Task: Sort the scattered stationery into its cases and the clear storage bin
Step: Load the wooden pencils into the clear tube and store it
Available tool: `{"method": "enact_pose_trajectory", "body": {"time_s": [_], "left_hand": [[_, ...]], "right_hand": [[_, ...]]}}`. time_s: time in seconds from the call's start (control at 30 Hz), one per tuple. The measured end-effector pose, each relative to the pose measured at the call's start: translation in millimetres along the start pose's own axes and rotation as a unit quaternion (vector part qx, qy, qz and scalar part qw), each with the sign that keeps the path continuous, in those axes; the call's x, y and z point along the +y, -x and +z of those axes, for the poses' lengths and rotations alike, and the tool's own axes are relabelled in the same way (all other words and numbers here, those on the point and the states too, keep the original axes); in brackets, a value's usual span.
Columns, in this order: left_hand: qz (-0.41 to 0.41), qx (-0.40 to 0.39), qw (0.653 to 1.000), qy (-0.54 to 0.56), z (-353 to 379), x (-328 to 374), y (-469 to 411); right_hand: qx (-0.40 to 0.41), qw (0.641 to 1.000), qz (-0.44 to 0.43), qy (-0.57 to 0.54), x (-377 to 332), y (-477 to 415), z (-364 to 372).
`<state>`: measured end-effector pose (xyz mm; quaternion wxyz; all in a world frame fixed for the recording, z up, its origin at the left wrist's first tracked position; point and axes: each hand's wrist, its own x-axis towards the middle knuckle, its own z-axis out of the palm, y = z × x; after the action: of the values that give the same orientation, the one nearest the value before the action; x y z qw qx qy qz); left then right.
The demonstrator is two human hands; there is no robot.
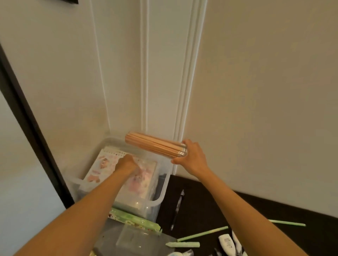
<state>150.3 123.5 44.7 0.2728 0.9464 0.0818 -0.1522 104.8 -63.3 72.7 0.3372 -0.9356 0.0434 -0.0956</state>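
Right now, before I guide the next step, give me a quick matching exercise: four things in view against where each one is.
Things:
1. pencil bundle
2. notebook
3. black pen
4. left hand

Places:
A. lying on the dark tabletop, right of the bin
B. held in the right hand, above the clear storage bin
C. reaching into the bin, on the notebook
D. lying inside the bin

Pairs: 1-B, 2-D, 3-A, 4-C

A pale cream wall with raised vertical white mouldings (145, 73) fills the view beyond the fingertips. A dark, flat tabletop (210, 199) lies below them. A black diagonal frame edge (27, 126) runs down the far left, with a black corner (70, 1) at top.
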Motion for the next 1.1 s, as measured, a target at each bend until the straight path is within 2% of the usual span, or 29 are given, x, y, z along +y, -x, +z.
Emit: {"method": "enact_pose_trajectory", "body": {"time_s": [0.17,0.43,0.6,0.8,0.97,1.0,1.1], "left_hand": [[-0.069,-0.009,0.997,0.037,-5,-20,-16],[-0.049,0.004,0.999,-0.002,7,-30,-41],[-0.049,-0.021,0.998,-0.018,6,-28,-50],[-0.027,0.02,0.988,-0.151,-1,-30,-54],[-0.011,0.043,0.973,-0.229,-2,-24,-44],[-0.007,0.048,0.971,-0.232,-4,-22,-41],[0.006,0.074,0.977,-0.201,-7,-19,-32]], "right_hand": [[-0.042,0.999,-0.002,0.02,-27,-30,22],[-0.07,0.997,0.006,0.02,-30,-60,76],[-0.095,0.988,-0.029,0.115,-22,-62,100],[-0.081,0.974,-0.056,0.206,-21,-65,103],[-0.193,0.971,-0.002,0.144,-22,-69,87],[-0.185,0.976,0.0,0.116,-20,-67,83],[-0.093,0.995,0.017,-0.004,-13,-54,75]]}}
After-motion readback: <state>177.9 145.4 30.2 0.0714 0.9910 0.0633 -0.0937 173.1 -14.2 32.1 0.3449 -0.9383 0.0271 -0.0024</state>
